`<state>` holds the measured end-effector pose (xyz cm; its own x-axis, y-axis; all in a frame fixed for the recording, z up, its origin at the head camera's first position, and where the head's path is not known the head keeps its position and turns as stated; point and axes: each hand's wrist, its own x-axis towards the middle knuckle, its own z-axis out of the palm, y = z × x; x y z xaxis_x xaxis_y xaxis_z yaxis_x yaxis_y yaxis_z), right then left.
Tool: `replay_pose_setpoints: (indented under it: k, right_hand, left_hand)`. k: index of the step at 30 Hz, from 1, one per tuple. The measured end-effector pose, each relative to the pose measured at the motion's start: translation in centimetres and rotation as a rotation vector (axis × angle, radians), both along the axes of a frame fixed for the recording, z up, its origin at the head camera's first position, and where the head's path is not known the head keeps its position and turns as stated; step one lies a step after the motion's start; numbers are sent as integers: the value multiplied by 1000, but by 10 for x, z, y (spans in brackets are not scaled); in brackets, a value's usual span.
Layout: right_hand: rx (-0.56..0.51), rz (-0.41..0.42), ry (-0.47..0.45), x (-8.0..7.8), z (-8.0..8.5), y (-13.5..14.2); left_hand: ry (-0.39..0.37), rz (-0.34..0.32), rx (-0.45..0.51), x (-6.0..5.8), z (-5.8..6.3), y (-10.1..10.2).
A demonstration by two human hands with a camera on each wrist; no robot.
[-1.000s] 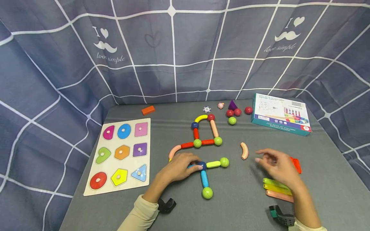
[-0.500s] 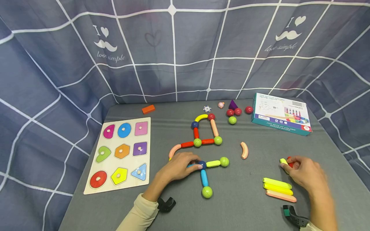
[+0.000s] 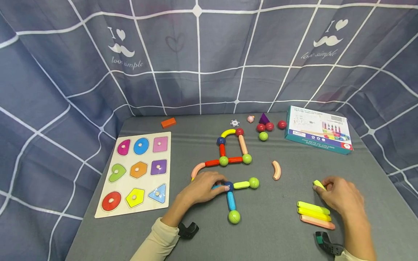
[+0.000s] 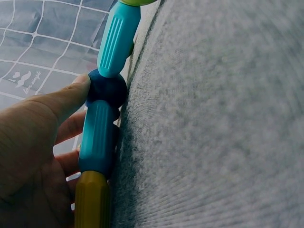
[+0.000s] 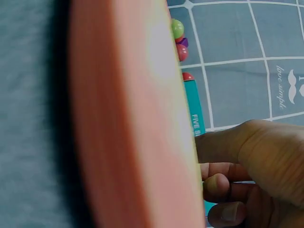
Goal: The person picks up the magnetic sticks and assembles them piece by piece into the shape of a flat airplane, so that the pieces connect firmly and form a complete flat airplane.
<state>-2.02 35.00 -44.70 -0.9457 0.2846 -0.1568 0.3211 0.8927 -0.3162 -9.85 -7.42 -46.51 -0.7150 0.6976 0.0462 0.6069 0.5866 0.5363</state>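
My left hand [image 3: 205, 187] holds a magnetic stick figure on the table, thumb on its dark blue ball [image 4: 108, 88] and fingers behind the light blue stick [image 4: 97, 135]. From that ball run another blue stick [image 3: 231, 201] ending in a green ball [image 3: 234, 217], and a yellow-green stick [image 3: 241, 185] ending in another green ball [image 3: 254, 182]. At the right, my right hand [image 3: 343, 195] pinches a yellow-green stick [image 3: 319, 184], whose far part is hidden by the fingers. Below it lie a yellow-green, a yellow and a pink stick [image 3: 317, 222] side by side.
A joined loop of sticks and balls [image 3: 235, 160] lies beyond my left hand. A curved pink piece [image 3: 276, 170] rests between the hands. The shape puzzle board [image 3: 130, 214] is at left, a box [image 3: 318, 130] at back right, loose balls [image 3: 263, 136] at the back.
My right hand has moved right and toward me from beside the curved pink piece, and now pinches a yellow-green stick. The red piece beside it is hidden now. My left hand stays put.
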Motion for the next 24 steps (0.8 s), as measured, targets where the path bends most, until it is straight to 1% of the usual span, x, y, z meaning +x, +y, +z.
replay_pose_setpoints:
  k: [2, 4, 9, 12, 15, 19, 22, 24]
  right_hand:
    - [3, 14, -4, 1, -1, 0]
    - [2, 21, 14, 2, -2, -2]
    - [-4, 32, 92, 1, -1, -7]
    - [-14, 51, 118, -1, -2, -10]
    - [-18, 65, 108, -4, -5, -12]
    - [-4, 61, 74, -6, -7, -14]
    - [3, 67, 62, -11, -5, -16]
    - [8, 82, 75, -17, 0, -19]
  left_hand:
    - [-7, 1, -2, 0, 0, 0]
    - [-11, 2, -2, 0, -1, 1]
    - [-12, 0, -2, 0, 0, 1]
    - [-10, 2, -10, 0, 1, 1]
    - [-12, 5, -17, 0, 2, 1]
    - [-12, 5, -19, 1, 2, 2]
    - [-6, 5, -17, 0, 1, 1]
    - [0, 5, -17, 0, 0, 1]
